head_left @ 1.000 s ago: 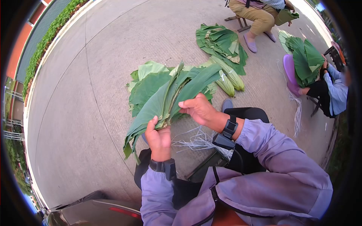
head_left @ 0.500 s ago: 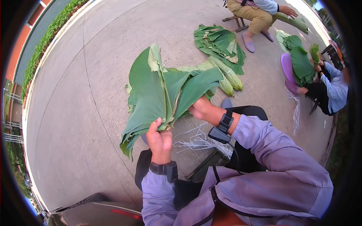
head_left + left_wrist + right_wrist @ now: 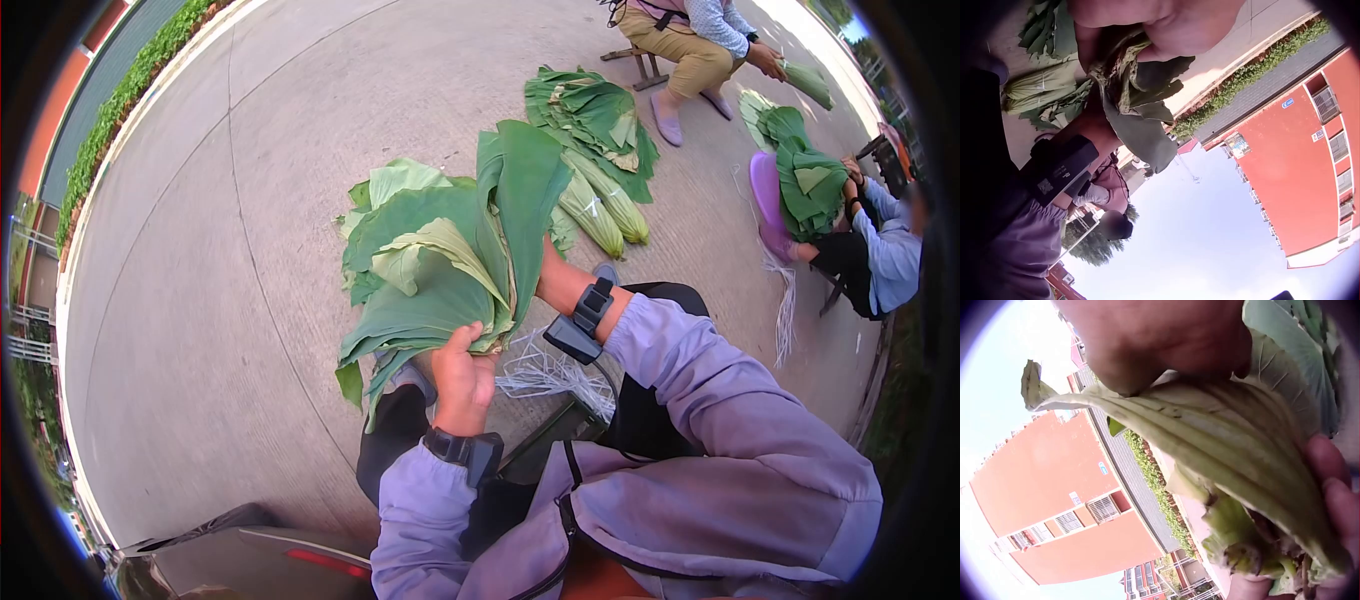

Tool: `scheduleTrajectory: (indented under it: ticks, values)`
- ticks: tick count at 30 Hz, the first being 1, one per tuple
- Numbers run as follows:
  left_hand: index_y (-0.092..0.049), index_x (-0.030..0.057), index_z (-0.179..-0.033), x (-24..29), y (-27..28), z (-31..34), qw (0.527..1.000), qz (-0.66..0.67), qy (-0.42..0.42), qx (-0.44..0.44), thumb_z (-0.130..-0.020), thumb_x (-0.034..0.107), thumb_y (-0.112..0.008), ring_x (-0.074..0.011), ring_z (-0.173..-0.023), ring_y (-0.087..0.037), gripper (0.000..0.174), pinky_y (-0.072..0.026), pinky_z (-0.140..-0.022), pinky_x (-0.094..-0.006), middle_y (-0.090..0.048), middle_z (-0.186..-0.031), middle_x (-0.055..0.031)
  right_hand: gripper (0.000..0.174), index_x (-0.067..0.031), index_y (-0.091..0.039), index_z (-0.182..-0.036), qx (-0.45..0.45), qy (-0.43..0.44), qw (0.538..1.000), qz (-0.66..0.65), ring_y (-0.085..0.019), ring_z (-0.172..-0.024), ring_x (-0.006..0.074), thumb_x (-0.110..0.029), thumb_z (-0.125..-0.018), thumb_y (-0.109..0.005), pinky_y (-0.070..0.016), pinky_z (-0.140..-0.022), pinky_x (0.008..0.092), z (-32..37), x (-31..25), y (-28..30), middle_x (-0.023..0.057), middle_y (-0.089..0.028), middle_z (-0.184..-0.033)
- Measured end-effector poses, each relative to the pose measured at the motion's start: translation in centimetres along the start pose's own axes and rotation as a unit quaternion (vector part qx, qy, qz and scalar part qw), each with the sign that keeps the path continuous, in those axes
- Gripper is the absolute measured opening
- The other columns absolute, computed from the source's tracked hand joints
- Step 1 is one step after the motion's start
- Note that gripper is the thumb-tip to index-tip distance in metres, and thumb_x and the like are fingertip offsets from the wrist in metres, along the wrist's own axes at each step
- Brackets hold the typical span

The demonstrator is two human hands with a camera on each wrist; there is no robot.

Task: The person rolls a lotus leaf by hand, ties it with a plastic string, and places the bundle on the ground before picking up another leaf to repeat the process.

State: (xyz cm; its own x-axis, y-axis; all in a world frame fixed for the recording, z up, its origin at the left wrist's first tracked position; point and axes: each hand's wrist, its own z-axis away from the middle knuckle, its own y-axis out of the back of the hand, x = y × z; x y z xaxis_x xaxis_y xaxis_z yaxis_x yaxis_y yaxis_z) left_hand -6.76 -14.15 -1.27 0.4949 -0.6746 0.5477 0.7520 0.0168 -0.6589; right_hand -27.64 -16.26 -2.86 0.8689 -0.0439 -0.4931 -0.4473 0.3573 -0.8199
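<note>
A layered bundle of large green leaves is spread out above the lap in the head view. My left hand grips its gathered base, thumb on top. My right hand is at the bundle's right side, its fingers hidden behind an upright leaf. In the right wrist view that hand is curled against a ribbed leaf, and left-hand fingers hold the base. A pale, folded leaf lies across the bundle's middle.
More leaves lie on the ground beyond the bundle. Behind are another leaf pile and tied bundles. White strips lie near my knees. Two people sit on the right, handling leaves. A dark vehicle stands at lower left.
The bundle and my left hand have shifted right. Its right-hand leaf now stands upright, covering my right fingers, and a pale leaf shows folded in the middle.
</note>
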Motion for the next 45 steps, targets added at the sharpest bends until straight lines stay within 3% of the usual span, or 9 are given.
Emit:
scheduleTrajectory:
  ticks: [8, 11, 14, 17, 26, 29, 32, 38, 45]
  values:
    - [-0.059, -0.0058, -0.128, -1.6, 0.9, 0.7, 0.991, -0.013, 0.134, -0.023, -0.092, 0.001, -0.062, -0.0361, -0.107, -0.071, 0.037, -0.0572, -0.093, -0.0574, -0.07, -0.12, -0.0171, 0.042, 0.0055, -0.069, -0.115, 0.062, 0.033, 0.846, 0.529, -0.063, -0.09, 0.0149, -0.034, -0.101, -0.069, -0.0529, -0.081, 0.0343, -0.5, -0.5, -3.0, 0.0088, -0.071, -0.102]
    - [-0.059, -0.0062, -0.129, -1.6, 0.7, 0.8, 0.989, -0.014, 0.145, -0.027, -0.092, 0.001, -0.062, -0.0352, -0.105, -0.072, 0.038, -0.0581, -0.09, -0.0564, -0.071, -0.119, -0.0172, 0.045, 0.0078, -0.068, -0.11, 0.011, 0.118, 0.743, 0.658, -0.064, -0.091, 0.0203, -0.034, -0.097, -0.075, -0.0521, -0.081, 0.0386, -1.9, 0.2, -0.5, 0.0171, -0.069, -0.1]
    - [-0.06, -0.0048, -0.13, -1.4, 0.5, 0.9, 0.991, -0.023, 0.132, -0.025, -0.092, 0.001, -0.062, -0.0333, -0.104, -0.072, 0.039, -0.0586, -0.089, -0.0549, -0.071, -0.12, -0.0165, 0.054, 0.007, -0.07, -0.112, 0.035, 0.105, 0.742, 0.661, -0.071, -0.1, 0.038, -0.041, -0.089, -0.078, -0.0541, -0.089, 0.0453, -2.0, 0.3, 0.2, 0.0284, -0.072, -0.108]
    - [-0.06, -0.0027, -0.132, -1.1, -0.2, 1.3, 0.994, -0.052, 0.091, -0.012, -0.092, 0.0, -0.062, -0.031, -0.103, -0.072, 0.04, -0.059, -0.089, -0.0519, -0.071, -0.12, -0.015, 0.058, 0.008, -0.068, -0.114, 0.055, 0.106, 0.72, 0.684, -0.071, -0.106, 0.0385, -0.041, -0.087, -0.08, -0.0545, -0.093, 0.0446, -2.1, 0.4, 1.0, 0.029, -0.071, -0.114]
    - [-0.053, 0.0011, -0.142, -1.4, -0.6, 1.6, 0.989, -0.099, -0.113, -0.013, -0.092, -0.006, -0.063, -0.0236, -0.117, -0.067, 0.051, -0.0562, -0.098, -0.0409, -0.063, -0.132, -0.0095, 0.076, 0.0149, -0.055, -0.133, 0.155, 0.053, 0.829, 0.535, -0.069, -0.101, 0.0282, -0.03, -0.083, -0.09, -0.0566, -0.087, 0.0379, -0.6, -0.9, 0.0, 0.0258, -0.067, -0.12]
    - [-0.052, 0.0019, -0.143, -1.3, -0.9, 1.8, 0.987, -0.098, -0.129, -0.019, -0.093, -0.007, -0.062, -0.0231, -0.119, -0.066, 0.053, -0.055, -0.1, -0.0403, -0.062, -0.135, -0.0093, 0.059, 0.0163, -0.057, -0.133, 0.205, 0.039, 0.882, 0.424, -0.075, -0.103, 0.033, -0.013, -0.089, -0.083, -0.063, -0.083, 0.0443, -0.3, -0.4, -1.0, 0.031, -0.07, -0.124]
    - [-0.052, -0.001, -0.144, -1.3, -1.3, 2.1, 0.99, -0.075, -0.121, -0.018, -0.092, -0.009, -0.062, -0.022, -0.122, -0.063, 0.054, -0.0503, -0.105, -0.038, -0.06, -0.137, -0.0102, 0.058, 0.0125, -0.055, -0.137, 0.058, -0.126, 0.969, 0.206, -0.073, -0.11, 0.0314, -0.02, -0.096, -0.079, -0.0611, -0.095, 0.04, -1.1, -1.0, 1.2, 0.0285, -0.068, -0.13]
    - [-0.047, 0.0028, -0.15, -1.3, -1.1, 1.8, 0.987, -0.08, -0.135, -0.02, -0.092, -0.009, -0.06, -0.024, -0.127, -0.061, 0.061, -0.0517, -0.107, -0.0417, -0.058, -0.142, -0.0092, 0.048, 0.0086, -0.055, -0.141, 0.014, -0.202, 0.978, 0.054, -0.072, -0.116, 0.0337, -0.017, -0.103, -0.068, -0.0604, -0.102, 0.047, -0.3, -0.4, 0.0, 0.0239, -0.068, -0.136]
    - [-0.05, 0.0022, -0.149, -0.9, -1.2, 1.3, 0.986, -0.083, -0.145, -0.021, -0.091, -0.01, -0.059, -0.0243, -0.128, -0.061, 0.06, -0.0501, -0.109, -0.0415, -0.059, -0.142, -0.0093, 0.053, 0.0068, -0.053, -0.143, -0.039, -0.112, 0.993, 0.009, -0.07, -0.12, 0.0324, -0.014, -0.097, -0.072, -0.0587, -0.104, 0.0471, 2.7, -2.6, -4.4, 0.0219, -0.067, -0.135]
